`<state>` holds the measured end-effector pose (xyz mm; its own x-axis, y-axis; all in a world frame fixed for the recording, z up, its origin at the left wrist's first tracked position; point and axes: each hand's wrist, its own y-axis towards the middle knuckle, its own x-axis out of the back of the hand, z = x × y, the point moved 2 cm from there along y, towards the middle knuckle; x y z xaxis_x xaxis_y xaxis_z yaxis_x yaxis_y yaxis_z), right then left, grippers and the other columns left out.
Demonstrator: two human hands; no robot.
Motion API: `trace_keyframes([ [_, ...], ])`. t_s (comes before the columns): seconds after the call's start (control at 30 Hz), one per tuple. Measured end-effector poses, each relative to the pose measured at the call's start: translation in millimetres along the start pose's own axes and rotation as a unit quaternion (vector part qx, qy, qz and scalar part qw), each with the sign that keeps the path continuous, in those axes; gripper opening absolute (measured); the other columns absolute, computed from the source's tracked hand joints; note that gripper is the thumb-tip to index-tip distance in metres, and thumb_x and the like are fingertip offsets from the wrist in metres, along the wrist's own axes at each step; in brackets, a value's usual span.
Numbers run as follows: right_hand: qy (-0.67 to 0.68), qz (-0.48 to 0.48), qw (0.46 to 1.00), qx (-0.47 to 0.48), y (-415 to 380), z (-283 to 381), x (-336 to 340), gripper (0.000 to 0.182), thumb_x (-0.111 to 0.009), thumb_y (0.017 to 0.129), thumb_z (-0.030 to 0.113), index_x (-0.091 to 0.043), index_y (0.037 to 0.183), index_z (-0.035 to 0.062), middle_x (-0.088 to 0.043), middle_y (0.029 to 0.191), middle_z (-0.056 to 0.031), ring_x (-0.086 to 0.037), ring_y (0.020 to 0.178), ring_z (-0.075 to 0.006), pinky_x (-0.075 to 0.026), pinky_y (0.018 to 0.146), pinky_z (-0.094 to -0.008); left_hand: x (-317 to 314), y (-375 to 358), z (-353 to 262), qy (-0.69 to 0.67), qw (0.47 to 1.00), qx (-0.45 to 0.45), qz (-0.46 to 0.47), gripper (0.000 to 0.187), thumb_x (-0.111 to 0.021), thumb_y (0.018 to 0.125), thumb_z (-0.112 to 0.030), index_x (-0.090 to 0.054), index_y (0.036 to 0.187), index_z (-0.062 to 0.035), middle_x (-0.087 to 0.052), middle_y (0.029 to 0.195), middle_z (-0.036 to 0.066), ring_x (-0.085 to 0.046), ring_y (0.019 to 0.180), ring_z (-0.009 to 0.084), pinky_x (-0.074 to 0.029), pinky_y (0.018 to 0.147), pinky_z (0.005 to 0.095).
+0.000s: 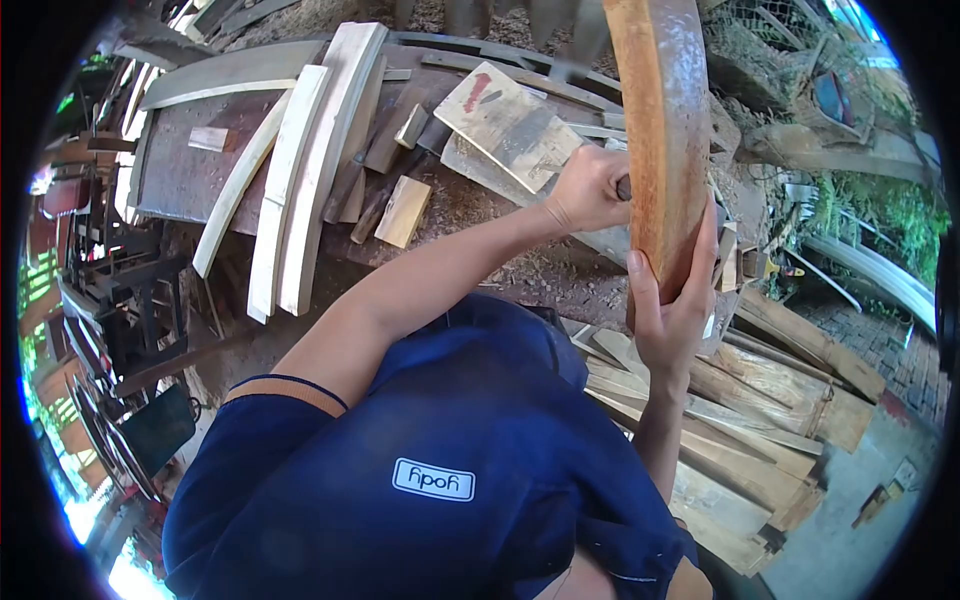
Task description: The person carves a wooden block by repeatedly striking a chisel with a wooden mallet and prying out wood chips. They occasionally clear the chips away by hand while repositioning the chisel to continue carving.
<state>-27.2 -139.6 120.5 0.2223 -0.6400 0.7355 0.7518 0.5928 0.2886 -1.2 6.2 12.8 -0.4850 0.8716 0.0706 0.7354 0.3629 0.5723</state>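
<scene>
A long curved piece of brown wood stands up close to the camera, its upper end out of frame. My right hand grips its lower part, thumb on the near left side and fingers along the right side. My left hand is closed in a fist just left of the wood. From that fist a dark, round end pokes out against the wood; the rest of what it holds is hidden. Behind the left hand lies a flat board with a red mark.
A brown workbench scattered with shavings carries pale curved strips at left and small wood blocks in the middle. Planks are stacked at lower right. Dark metal frames stand at far left.
</scene>
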Motion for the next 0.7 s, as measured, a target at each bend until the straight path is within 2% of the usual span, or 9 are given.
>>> trace_keyframes([
  [0.03,-0.003,-0.002,1.0,-0.001,-1.4,-0.6,0.8,0.078,-0.066,0.085,0.018,-0.027,0.151,0.0018,-0.052,0.136,-0.0266,-0.062,0.113,-0.0348,-0.048,0.096,-0.0408,2.4,2.1,-0.6,-0.012,1.0,0.021,0.01,0.038,-0.071,0.064,-0.007,-0.071,0.101,-0.0123,-0.062,0.071,0.016,-0.062,0.064,0.0362,-0.05,0.057,0.0389],
  [0.07,0.032,-0.008,0.998,-0.054,-3.0,-2.6,0.7,0.078,-0.065,0.086,0.022,-0.027,0.151,0.0014,-0.052,0.135,-0.027,-0.061,0.114,-0.0353,-0.047,0.097,-0.0414,6.6,6.4,1.5,-0.007,0.997,0.071,0.007,0.019,-0.075,0.072,-0.013,-0.07,0.09,-0.0073,-0.059,0.059,0.009,-0.057,0.05,0.023,-0.046,0.051,0.0334],
  [0.1,0.067,-0.012,0.992,-0.107,-4.7,-5.2,-0.5,0.077,-0.064,0.087,0.025,-0.028,0.151,0.001,-0.053,0.135,-0.0275,-0.06,0.116,-0.0357,-0.046,0.098,-0.042,8.0,11.9,8.7,-0.007,0.997,0.071,0.006,0.019,-0.075,0.072,-0.013,-0.07,0.09,-0.0073,-0.059,0.059,0.009,-0.057,0.05,0.023,-0.046,0.051,0.0334],
  [0.13,0.082,-0.039,0.993,-0.081,-6.5,-9.9,-3.2,0.078,-0.063,0.088,0.029,-0.027,0.15,-0.0022,-0.05,0.137,-0.0282,-0.055,0.122,-0.036,-0.04,0.104,-0.0428,13.3,21.6,23.7,-0.057,0.989,0.133,-0.035,0.014,-0.076,0.078,-0.017,-0.067,0.081,-0.0059,-0.056,0.057,0.004,-0.05,0.049,0.0158,-0.042,0.05,0.0304],
  [0.17,0.084,-0.037,0.993,-0.08,-8.9,-14.1,-4.4,0.078,-0.063,0.088,0.029,-0.027,0.15,-0.0022,-0.05,0.137,-0.0282,-0.055,0.122,-0.036,-0.04,0.104,-0.0428,19.4,28.2,37.1,-0.106,0.972,0.195,-0.075,0.024,-0.076,0.084,-0.021,-0.064,0.072,-0.0045,-0.052,0.054,-0.001,-0.043,0.048,0.0087,-0.038,0.048,0.0274],
  [0.27,0.123,-0.058,0.986,-0.102,-11.6,-15.4,-1.7,0.08,-0.064,0.089,0.03,-0.026,0.148,-0.0087,-0.043,0.141,-0.028,-0.044,0.13,-0.0351,-0.03,0.111,-0.0421,45.3,47.7,50.1,-0.189,0.944,0.256,-0.089,0.044,-0.072,0.09,-0.03,-0.053,0.06,-0.0059,-0.047,0.054,-0.006,-0.038,0.051,0.0029,-0.034,0.047,0.0252],
  [0.37,0.1,-0.068,0.988,-0.1,-21.0,-25.4,0.5,0.08,-0.063,0.089,0.031,-0.026,0.149,-0.0077,-0.042,0.142,-0.0279,-0.043,0.131,-0.0353,-0.029,0.111,-0.0428,50.7,48.4,43.9,-0.207,0.95,0.221,-0.071,0.032,-0.07,0.093,-0.023,-0.055,0.069,-0.0088,-0.048,0.057,-0.005,-0.04,0.046,0.0019,-0.03,0.041,0.0209],
  [0.5,0.106,-0.066,0.986,-0.115,-26.1,-25.5,-0.9,0.08,-0.063,0.09,0.032,-0.026,0.149,-0.0066,-0.041,0.144,-0.0278,-0.041,0.132,-0.0356,-0.028,0.112,-0.0435,45.1,41.9,30.0,-0.174,0.961,0.207,-0.063,0.032,-0.071,0.092,-0.025,-0.056,0.069,-0.0083,-0.051,0.058,-0.005,-0.04,0.045,0.003,-0.031,0.041,0.0221],
  [0.7,0.103,-0.06,0.985,-0.124,-27.9,-23.7,-3.2,0.08,-0.062,0.089,0.031,-0.025,0.15,-0.0055,-0.04,0.144,-0.0277,-0.041,0.132,-0.0364,-0.028,0.112,-0.0438,38.9,35.6,27.9,-0.095,0.975,0.195,-0.052,0.042,-0.072,0.09,-0.031,-0.056,0.066,-0.0013,-0.049,0.055,-0.003,-0.039,0.055,0.0053,-0.038,0.05,0.0263],
])
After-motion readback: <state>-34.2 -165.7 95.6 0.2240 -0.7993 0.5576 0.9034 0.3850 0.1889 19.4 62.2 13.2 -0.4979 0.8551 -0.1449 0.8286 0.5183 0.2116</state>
